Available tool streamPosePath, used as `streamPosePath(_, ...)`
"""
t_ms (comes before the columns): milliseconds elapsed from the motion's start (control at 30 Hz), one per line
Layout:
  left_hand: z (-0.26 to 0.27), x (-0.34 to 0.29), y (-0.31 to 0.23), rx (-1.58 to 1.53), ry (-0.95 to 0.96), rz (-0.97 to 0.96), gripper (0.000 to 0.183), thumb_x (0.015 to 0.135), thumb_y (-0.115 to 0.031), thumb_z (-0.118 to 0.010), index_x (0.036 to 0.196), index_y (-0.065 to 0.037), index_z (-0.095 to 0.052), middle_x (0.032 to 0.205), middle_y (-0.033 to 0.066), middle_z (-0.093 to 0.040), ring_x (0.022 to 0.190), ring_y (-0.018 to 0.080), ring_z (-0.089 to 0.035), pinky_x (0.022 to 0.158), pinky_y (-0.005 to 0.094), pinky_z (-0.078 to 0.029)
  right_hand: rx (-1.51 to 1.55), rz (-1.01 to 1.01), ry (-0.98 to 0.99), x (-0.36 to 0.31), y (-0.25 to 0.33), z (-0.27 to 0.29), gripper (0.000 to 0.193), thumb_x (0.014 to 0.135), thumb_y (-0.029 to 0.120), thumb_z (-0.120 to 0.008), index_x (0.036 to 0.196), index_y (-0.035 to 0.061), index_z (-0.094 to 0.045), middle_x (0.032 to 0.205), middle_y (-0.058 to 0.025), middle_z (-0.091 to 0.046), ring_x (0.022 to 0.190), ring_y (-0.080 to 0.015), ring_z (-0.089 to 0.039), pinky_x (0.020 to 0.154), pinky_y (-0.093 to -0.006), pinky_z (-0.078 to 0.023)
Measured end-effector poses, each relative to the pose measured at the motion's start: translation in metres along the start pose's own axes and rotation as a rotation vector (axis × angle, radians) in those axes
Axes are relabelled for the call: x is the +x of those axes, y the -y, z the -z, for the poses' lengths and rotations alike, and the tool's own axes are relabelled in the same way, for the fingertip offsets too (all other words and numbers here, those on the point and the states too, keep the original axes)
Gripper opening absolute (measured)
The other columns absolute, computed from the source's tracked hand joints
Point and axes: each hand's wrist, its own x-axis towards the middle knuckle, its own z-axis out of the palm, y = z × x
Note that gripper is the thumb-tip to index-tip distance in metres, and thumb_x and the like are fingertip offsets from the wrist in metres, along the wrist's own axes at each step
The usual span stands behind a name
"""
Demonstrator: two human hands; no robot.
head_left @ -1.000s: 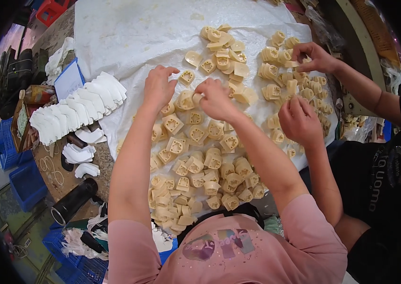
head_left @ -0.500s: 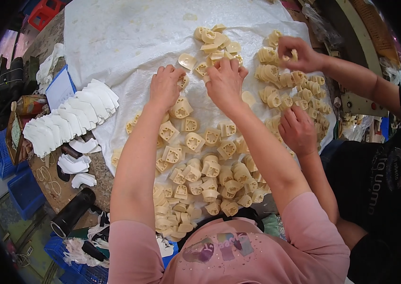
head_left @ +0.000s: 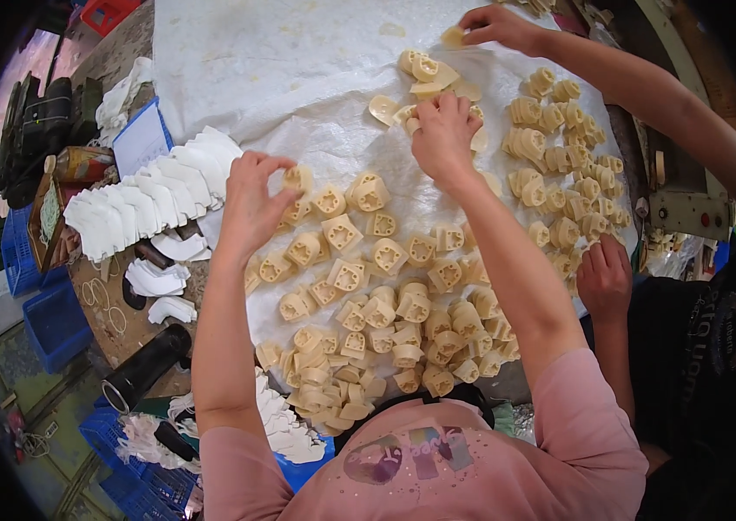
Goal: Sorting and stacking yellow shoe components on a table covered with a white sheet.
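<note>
Cream-coloured moulded pieces (head_left: pixel 389 254), rounded blocks with star-like hollows in their ends, lie in rows and heaps on a white sheet (head_left: pixel 237 52). At the left end of the rows, my left hand (head_left: pixel 255 195) pinches one cream piece (head_left: pixel 297 179) between thumb and fingertips. Farther off, my right hand (head_left: pixel 448 143) is over a small pile (head_left: pixel 424 69) of such pieces, its fingers curled down among them; what they grip is hidden. A flat pale piece (head_left: pixel 382 108) lies left of that pile.
A co-worker's hand (head_left: pixel 502 26) holds a pale piece (head_left: pixel 453 36) beyond the pile; their other hand (head_left: pixel 605 276) is beside more cream pieces (head_left: pixel 572 161) at right. Stacked white shapes (head_left: pixel 146 200), a black cylinder (head_left: pixel 146 369) and blue crates (head_left: pixel 55 326) are at left.
My left hand has moved away from the small pile, left and nearer, to the rows with a piece. My right hand stays at the pile. The co-worker's far hand has reached left past it.
</note>
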Motion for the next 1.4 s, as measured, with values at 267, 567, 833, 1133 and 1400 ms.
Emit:
streamPosePath(267,-0.023,-0.042,0.023,0.139,0.058,0.017,0.043,0.066,-0.01,-0.076,0.108,-0.008,-0.064,0.103,0.0094,-0.054,0.102,0.0271,-0.05,0.085,0.0388,-0.037,0.105,0.484,0.272,-0.042,0.081,0.009,0.014,0.07,0.004,-0.059,0.081,0.0077,-0.066,0.103,-0.0086,-0.051,0.106,-0.0269,-0.045,0.093,-0.0494,-0.028)
streamPosePath(567,-0.015,-0.015,0.007,-0.019,-0.053,0.011,0.043,0.073,-0.009,-0.07,0.115,-0.009,-0.061,0.106,0.0083,-0.055,0.105,0.0275,-0.049,0.09,0.0391,-0.036,0.168,0.452,0.28,-0.057,0.068,0.012,0.016,0.068,0.004,-0.06,0.082,0.0081,-0.066,0.099,-0.0074,-0.053,0.104,-0.0255,-0.046,0.091,-0.0469,-0.031)
streamPosePath(833,-0.078,0.072,-0.037,0.121,0.022,-0.168,0.037,0.076,-0.009,-0.068,0.112,-0.013,-0.063,0.109,0.0083,-0.056,0.107,0.0272,-0.05,0.091,0.0398,-0.039,0.019,0.029,0.024,-0.07,-0.033,0.068,0.026,0.065,-0.002,-0.061,0.09,0.0044,-0.064,0.092,-0.0099,-0.056,0.094,-0.0297,-0.05,0.082,-0.0388,-0.041)
streamPosePath(1133,-0.124,0.115,-0.053,0.215,0.04,-0.111,0.043,0.073,-0.012,-0.071,0.114,-0.011,-0.059,0.11,0.0096,-0.055,0.106,0.0265,-0.05,0.089,0.0389,-0.042,-0.056,-0.1,0.266,-0.088,-0.066,0.067,0.023,0.07,0.004,-0.061,0.092,0.0018,-0.063,0.098,-0.0106,-0.051,0.097,-0.0287,-0.046,0.086,-0.0385,-0.04)
streamPosePath(1400,-0.1,0.124,-0.046,-0.125,-0.036,0.131,0.047,0.069,-0.017,-0.073,0.111,-0.004,-0.058,0.108,0.0153,-0.058,0.1,0.03,-0.058,0.087,0.0371,-0.048,0.245,-0.053,0.155,-0.111,-0.047,0.093,0.023,0.064,0.003,-0.064,0.087,0.0028,-0.06,0.098,-0.0094,-0.05,0.098,-0.0285,-0.045,0.085,-0.0388,-0.038)
